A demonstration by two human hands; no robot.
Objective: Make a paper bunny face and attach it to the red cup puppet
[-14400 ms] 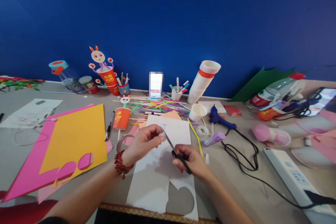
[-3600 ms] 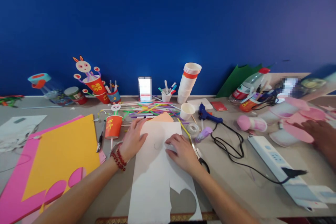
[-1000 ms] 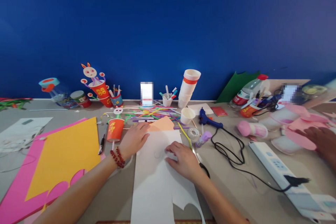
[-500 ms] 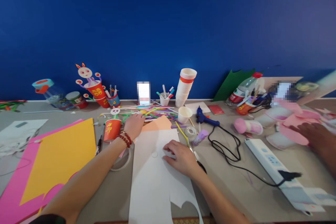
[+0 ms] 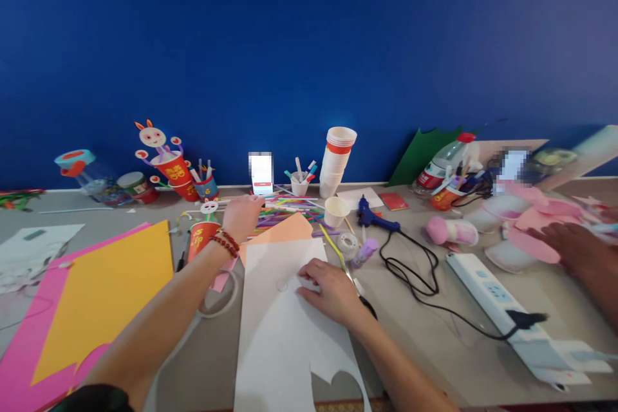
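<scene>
My left hand (image 5: 241, 215), with a red bead bracelet on its wrist, reaches over the colourful pipe cleaners (image 5: 284, 209). Its fingertips are at the lower edge of the lit phone (image 5: 261, 174); whether they touch it I cannot tell. No held thing shows in it. On a white paper sheet (image 5: 275, 328) rests my right hand (image 5: 323, 286), fingers loosely bent and apart. Left of those fingertips is a small drawn circle. The sheet has a curved cut-out at its lower right and overlaps orange paper (image 5: 284, 228). A red paper cup (image 5: 200, 236) with a rabbit face stands behind my left wrist.
White paper cups (image 5: 337, 164) are stacked by the blue wall, near a cup of markers (image 5: 299, 183). To the right lie a blue glue gun (image 5: 379, 215), a power strip (image 5: 502, 309) and another person's hand (image 5: 564, 241) on pink paper pieces. Yellow paper (image 5: 111, 296) is at left.
My left hand has moved slightly forward, from above the pipe cleaners to the phone's lower edge. My right hand stays on the white sheet. The whole view has shifted a little.
</scene>
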